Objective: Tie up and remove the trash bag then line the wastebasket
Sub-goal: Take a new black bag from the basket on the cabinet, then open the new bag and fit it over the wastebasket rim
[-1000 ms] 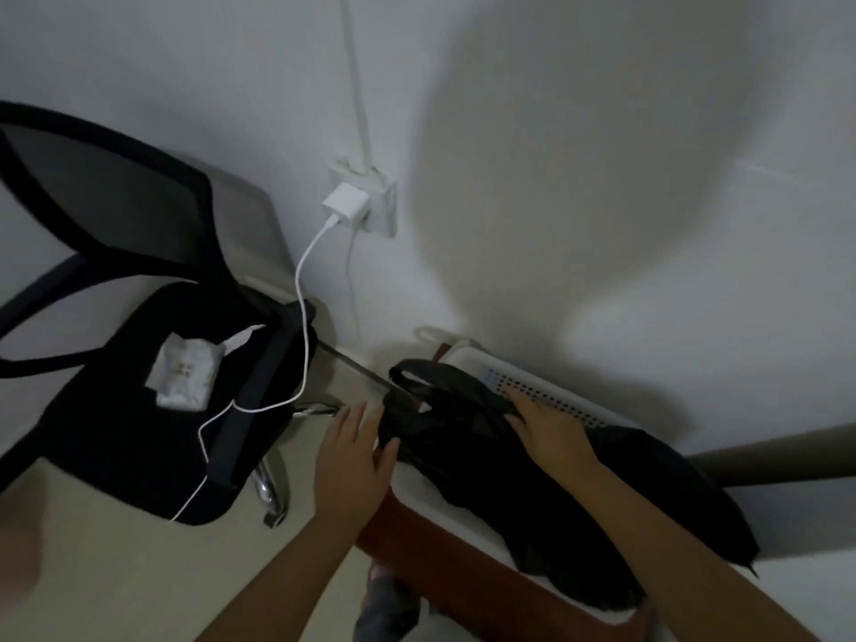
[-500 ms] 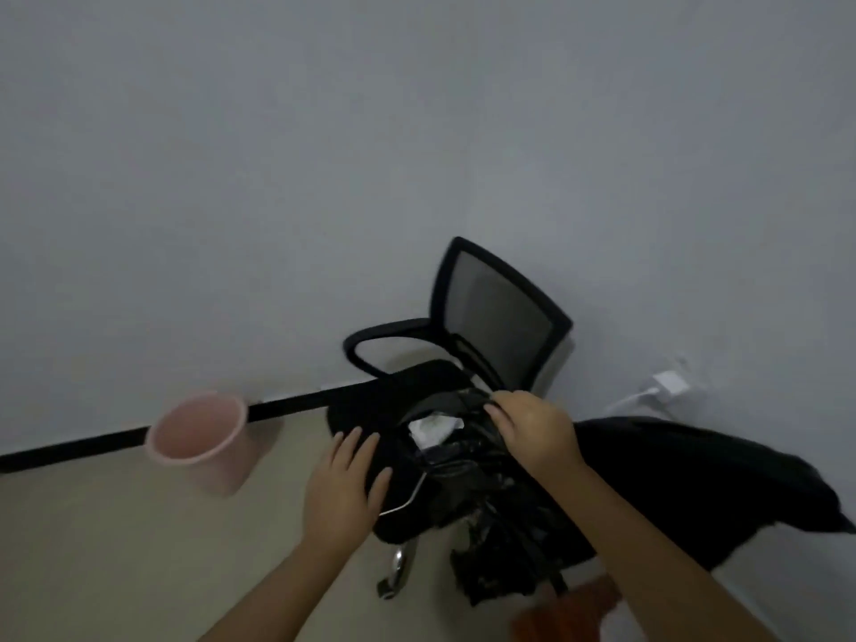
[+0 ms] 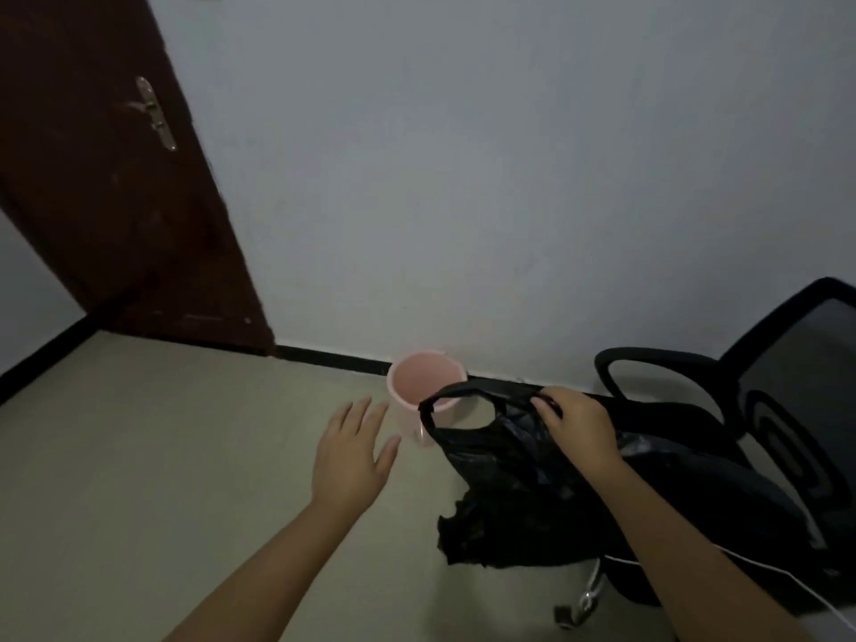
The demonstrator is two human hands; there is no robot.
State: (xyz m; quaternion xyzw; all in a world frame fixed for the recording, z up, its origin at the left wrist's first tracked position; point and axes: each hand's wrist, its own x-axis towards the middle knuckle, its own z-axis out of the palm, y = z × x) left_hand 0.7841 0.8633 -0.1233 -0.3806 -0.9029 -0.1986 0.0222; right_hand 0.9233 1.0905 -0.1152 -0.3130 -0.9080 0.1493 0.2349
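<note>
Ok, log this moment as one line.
right hand: holding black trash bag | left hand: open, empty | pink wastebasket: unlined, on floor

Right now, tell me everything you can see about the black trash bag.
The black trash bag is thin, glossy, crinkled plastic with loop handles at the top. It hangs limp in the air, looking empty, its bottom bunched. The right hand grips its top edge; one handle loop spreads toward the pink wastebasket, overlapping its rim in view. The left hand is apart.
</note>
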